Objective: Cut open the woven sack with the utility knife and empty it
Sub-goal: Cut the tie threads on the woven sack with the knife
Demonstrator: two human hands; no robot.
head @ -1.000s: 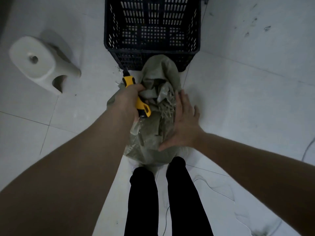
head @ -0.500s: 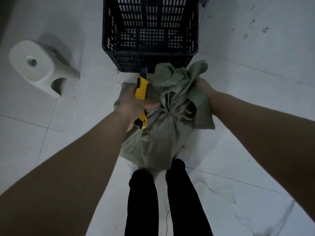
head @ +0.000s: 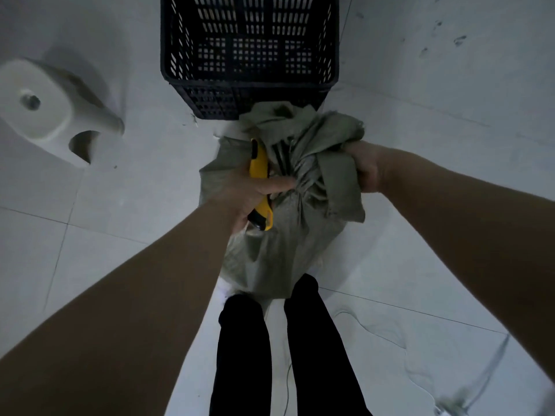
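A grey-green woven sack (head: pixel 279 244) stands on the floor just ahead of my feet, its top bunched and tied. My left hand (head: pixel 249 193) is closed around a yellow and black utility knife (head: pixel 260 187), held against the left side of the tied neck, its tip pointing away from me. The blade itself is hidden. My right hand (head: pixel 365 168) grips the loose cloth of the sack's top on the right side and holds it up.
A black slotted plastic crate (head: pixel 249 58) stands right behind the sack. A white plastic stool (head: pixel 45 106) lies on the left. My two legs in black trousers (head: pixel 279 355) are below the sack. A thin cord (head: pixel 387 334) trails on the tiled floor at the right.
My right hand left the sack's front, took hold of the loose top cloth and pulled it up to the right. The knife hand shifted slightly up along the neck.
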